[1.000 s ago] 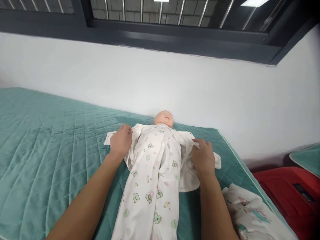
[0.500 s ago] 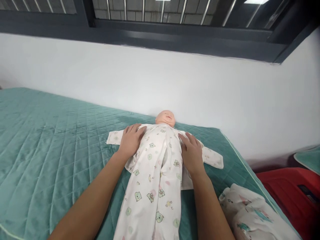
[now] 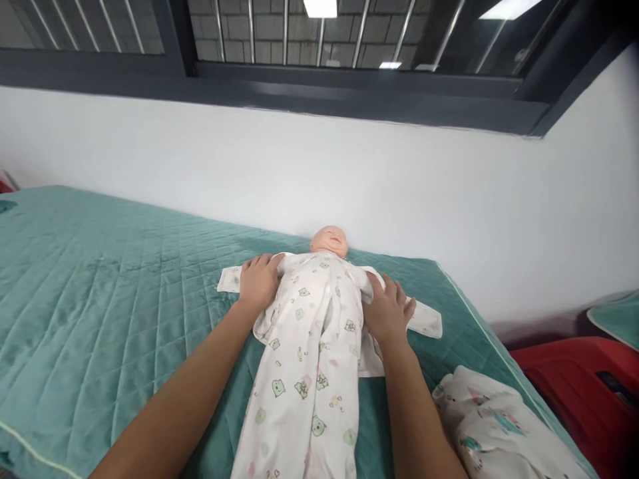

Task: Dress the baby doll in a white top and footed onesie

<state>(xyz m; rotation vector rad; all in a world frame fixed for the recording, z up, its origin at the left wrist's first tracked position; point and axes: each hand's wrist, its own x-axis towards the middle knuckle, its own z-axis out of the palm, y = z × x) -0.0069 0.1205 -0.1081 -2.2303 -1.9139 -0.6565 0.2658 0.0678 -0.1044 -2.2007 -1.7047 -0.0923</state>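
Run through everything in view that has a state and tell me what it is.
Doll: on its back, head near the wall.
Printed white clothing: laid over the doll, sleeves stretched out sideways.
Left hand: on the clothing; grip unclear.
Right hand: on the clothing, fingers spread.
Quilted green mat: spread out.
Patterned cloth: bunched up.
Window: open or shut, unclear.

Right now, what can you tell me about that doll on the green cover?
The doll lies face up on the cover, its bald, pinkish, plastic-looking head near the white wall. White, cartoon-printed clothes hide its body; whether it wears them all, I cannot tell. Sleeves spread to both sides. The left hand and right hand touch the clothes on either side.
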